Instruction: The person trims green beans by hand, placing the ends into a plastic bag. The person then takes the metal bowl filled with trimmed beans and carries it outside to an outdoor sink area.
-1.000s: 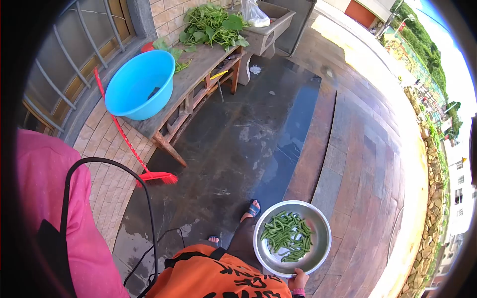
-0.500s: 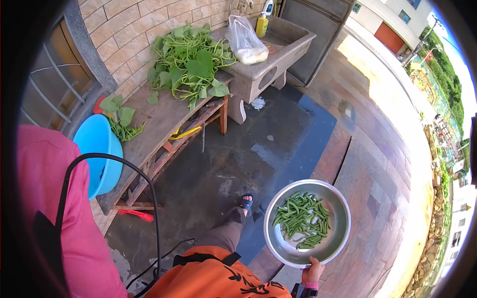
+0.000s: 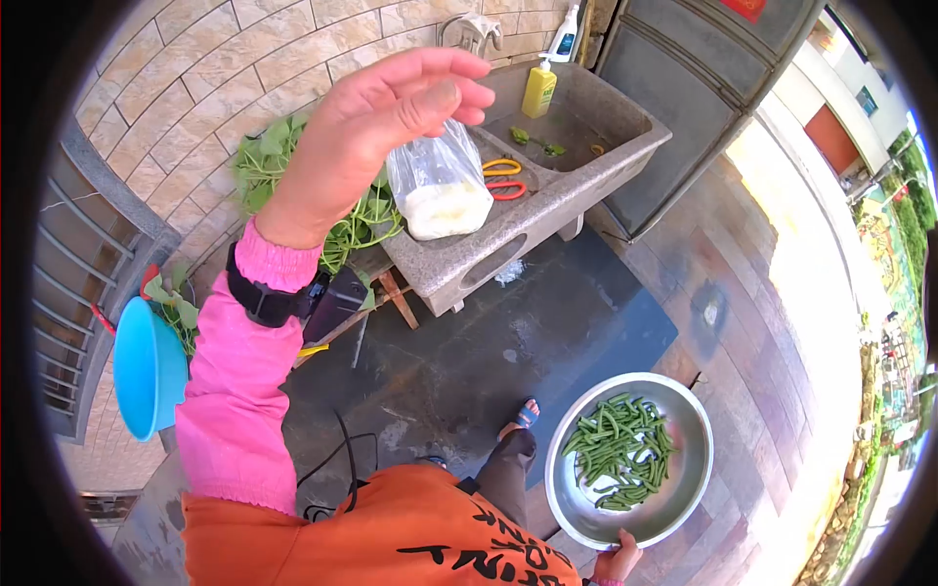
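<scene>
My right hand [image 3: 618, 559] grips the near rim of a round metal basin [image 3: 696, 488]. Cut green beans [image 3: 620, 449] lie inside it. Raised at upper left, my left hand [image 3: 386, 122] has its fingers stretched out towards the sink. It overlaps the top of a clear plastic bag [image 3: 445, 200] with something white inside; whether they touch is unclear. The bag rests on the stone sink's edge. Scissors [image 3: 505, 179] with yellow and red handles lie beside it.
The stone sink [image 3: 625, 137] holds a yellow pump bottle [image 3: 538, 90] and green scraps. Leafy green stems [image 3: 264, 161] are heaped on the bench behind my left arm. A blue tub [image 3: 147, 371] stands at left. A dark cable [image 3: 350, 449] runs near my feet.
My left hand has come into view, raised in front of the plastic bag. The view has moved closer to the sink. My right hand still holds the basin.
</scene>
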{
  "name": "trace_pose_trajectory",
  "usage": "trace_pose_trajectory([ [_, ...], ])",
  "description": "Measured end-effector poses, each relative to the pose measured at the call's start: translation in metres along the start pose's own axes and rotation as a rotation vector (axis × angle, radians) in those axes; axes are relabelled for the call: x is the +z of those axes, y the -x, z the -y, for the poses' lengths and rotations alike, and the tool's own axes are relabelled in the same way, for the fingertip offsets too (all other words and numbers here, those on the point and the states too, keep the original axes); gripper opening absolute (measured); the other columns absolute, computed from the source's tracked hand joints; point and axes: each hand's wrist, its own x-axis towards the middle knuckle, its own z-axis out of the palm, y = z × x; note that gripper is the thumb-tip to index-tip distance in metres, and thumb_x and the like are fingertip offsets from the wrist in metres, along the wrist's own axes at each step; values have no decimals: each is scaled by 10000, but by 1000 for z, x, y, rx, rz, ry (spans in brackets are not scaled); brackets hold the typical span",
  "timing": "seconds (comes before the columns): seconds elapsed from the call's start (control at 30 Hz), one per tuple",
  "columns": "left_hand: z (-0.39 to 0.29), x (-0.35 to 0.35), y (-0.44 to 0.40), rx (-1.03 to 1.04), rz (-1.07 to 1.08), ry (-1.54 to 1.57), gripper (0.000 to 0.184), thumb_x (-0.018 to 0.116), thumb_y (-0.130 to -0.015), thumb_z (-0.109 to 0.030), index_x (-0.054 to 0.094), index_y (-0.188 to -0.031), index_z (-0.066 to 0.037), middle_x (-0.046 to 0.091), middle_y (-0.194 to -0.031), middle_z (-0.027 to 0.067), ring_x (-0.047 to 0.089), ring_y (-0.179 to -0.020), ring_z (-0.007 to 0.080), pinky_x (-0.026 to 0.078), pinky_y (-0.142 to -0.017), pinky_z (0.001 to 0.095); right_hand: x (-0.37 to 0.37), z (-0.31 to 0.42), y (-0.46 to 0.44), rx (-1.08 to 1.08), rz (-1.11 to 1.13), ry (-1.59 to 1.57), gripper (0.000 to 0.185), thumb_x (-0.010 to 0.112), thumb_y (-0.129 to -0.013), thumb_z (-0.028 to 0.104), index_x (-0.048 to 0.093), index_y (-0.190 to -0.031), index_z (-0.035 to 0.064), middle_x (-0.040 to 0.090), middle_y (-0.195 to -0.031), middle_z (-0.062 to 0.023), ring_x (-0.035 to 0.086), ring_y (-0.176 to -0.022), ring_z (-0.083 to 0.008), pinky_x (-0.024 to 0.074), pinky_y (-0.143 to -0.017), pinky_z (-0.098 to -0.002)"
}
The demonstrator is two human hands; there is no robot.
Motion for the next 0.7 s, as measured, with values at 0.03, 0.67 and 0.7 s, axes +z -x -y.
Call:
trace_pose_trajectory([
  [0.03,38,7,-19,-125,-35,-9,375,501,-894,-313,535,-1134,-26,614,-1021,94,574,-942,151,421,-799,281,9,5,-43,-156,76,-87,292,522,-683,-4,533,-972,-43,564,-896,-81,562,-824,-213,495,-712,-383],
  [0.67,437,-44,-262,-937,-481,-179,303,564,-832,-275,578,-1085,-110,606,-956,-2,552,-801,106,415,-663,282,495,341,-315,-253,621,186,347,537,-735,26,507,-1075,-36,557,-978,-82,544,-901,-203,443,-802,-339],
  [0.7,471,-54,-266,-887,-526,-269,323,576,-822,-269,574,-1104,-112,606,-975,5,558,-821,124,426,-687,310,515,346,-319,-229,641,223,349,538,-734,28,508,-1076,-36,558,-985,-85,544,-909,-207,442,-806,-342],
])
